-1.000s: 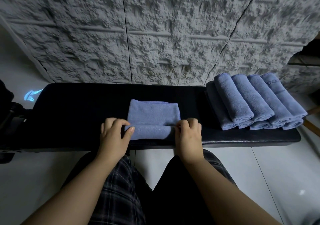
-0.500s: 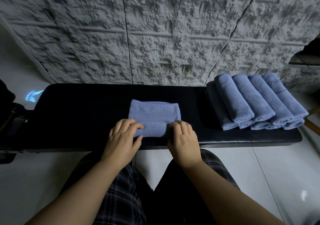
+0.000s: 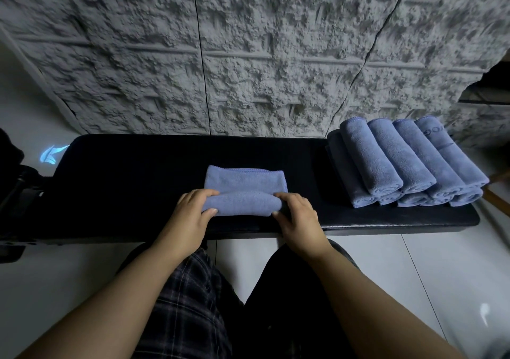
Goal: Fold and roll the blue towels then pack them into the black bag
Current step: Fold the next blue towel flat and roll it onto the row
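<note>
Blue towel | half-rolled | left hand, right hand gripping roll ends

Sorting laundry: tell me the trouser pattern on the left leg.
Dark plaid trousers, head view.

A dim indoor room, likely in a home. A rough, grey, stone-textured wall panel with dark vertical seams fills the background. In front of it stands a long black padded tabletop on a glossy pale tiled floor. A row of rolled blue microfibre towels lies on the tabletop's right end.
</note>
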The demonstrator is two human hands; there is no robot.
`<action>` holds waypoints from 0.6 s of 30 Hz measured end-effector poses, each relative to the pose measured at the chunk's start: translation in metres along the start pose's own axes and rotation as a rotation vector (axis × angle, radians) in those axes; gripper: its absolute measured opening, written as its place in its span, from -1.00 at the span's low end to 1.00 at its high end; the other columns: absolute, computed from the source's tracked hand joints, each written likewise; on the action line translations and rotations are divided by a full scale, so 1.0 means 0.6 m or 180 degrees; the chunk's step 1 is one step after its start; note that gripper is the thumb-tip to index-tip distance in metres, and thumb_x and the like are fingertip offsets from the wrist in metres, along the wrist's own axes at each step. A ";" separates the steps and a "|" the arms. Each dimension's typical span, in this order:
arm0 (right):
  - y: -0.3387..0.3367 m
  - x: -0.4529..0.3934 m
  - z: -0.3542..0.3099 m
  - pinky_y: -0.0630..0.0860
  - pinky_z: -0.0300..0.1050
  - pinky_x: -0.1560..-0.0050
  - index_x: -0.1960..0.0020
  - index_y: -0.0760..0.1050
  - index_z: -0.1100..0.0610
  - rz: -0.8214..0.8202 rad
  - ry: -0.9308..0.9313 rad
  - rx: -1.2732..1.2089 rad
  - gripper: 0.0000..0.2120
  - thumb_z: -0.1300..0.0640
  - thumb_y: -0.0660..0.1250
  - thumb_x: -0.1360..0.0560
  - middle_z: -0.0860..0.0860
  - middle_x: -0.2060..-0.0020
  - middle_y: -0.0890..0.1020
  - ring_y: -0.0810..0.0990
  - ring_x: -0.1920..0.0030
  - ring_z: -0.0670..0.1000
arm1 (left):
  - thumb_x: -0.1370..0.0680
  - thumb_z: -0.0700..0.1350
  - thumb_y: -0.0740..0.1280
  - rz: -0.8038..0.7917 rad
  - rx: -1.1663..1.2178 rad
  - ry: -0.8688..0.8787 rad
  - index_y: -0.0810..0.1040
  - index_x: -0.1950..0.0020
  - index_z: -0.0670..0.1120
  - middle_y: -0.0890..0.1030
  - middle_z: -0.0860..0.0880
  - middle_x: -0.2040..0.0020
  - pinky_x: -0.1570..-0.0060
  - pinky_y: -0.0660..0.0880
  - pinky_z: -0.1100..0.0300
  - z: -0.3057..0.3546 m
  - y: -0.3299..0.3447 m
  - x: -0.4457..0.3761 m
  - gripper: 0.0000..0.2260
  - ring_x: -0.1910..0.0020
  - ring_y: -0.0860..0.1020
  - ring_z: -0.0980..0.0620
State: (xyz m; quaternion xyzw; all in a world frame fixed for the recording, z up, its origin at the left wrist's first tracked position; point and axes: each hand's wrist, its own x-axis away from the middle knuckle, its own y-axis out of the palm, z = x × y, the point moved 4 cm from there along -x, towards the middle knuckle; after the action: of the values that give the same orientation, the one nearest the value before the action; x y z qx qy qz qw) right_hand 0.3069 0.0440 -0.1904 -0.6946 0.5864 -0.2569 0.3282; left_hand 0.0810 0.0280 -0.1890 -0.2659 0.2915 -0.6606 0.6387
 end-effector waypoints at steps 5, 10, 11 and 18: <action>0.002 0.008 0.009 0.38 -0.17 -0.09 -0.22 0.35 0.06 -0.0137 0.0637 -0.0858 -0.75 0.04 0.23 -0.57 0.01 -0.12 0.48 0.44 -0.15 -0.03 | -0.62 -0.05 0.14 -0.0109 0.0275 -0.0619 0.33 -0.34 -0.08 0.40 -0.06 -0.20 -0.04 0.33 0.24 -0.006 0.008 0.006 -0.69 -0.12 0.40 0.06; 0.004 0.011 0.005 0.34 -0.13 -0.09 -0.25 0.34 0.11 -0.0211 0.1029 -0.0841 -0.69 -0.05 0.13 -0.60 0.04 -0.04 0.43 0.40 -0.16 0.04 | -0.61 -0.03 0.15 0.0069 0.0396 -0.0610 0.40 -0.18 -0.07 0.47 -0.02 -0.05 0.16 0.33 0.31 -0.007 0.009 0.008 -0.80 0.01 0.45 0.07; 0.004 0.011 0.002 0.33 -0.11 -0.10 -0.26 0.33 0.12 -0.0205 0.1079 -0.0774 -0.68 -0.05 0.11 -0.61 -0.01 0.04 0.39 0.38 -0.16 0.05 | -0.60 -0.05 0.18 0.0202 0.0429 -0.0592 0.41 -0.11 -0.05 0.47 0.01 0.00 0.17 0.34 0.30 -0.007 0.006 0.008 -0.86 0.03 0.46 0.06; 0.006 -0.002 -0.004 0.28 -0.03 -0.13 -0.19 0.39 0.18 0.0050 0.1138 -0.0048 -0.68 -0.03 0.06 -0.63 0.10 -0.11 0.51 0.32 -0.15 0.09 | -0.42 -0.36 0.20 0.0606 -0.0370 0.0640 0.55 0.16 -0.03 0.46 0.13 0.04 0.02 0.34 0.12 0.027 -0.009 0.012 -0.75 0.00 0.32 0.13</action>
State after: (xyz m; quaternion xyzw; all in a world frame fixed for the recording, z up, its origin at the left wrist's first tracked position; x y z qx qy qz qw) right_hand 0.3027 0.0443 -0.1918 -0.6357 0.6427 -0.3693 0.2155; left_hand 0.0884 0.0201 -0.1742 -0.2060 0.4157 -0.6024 0.6496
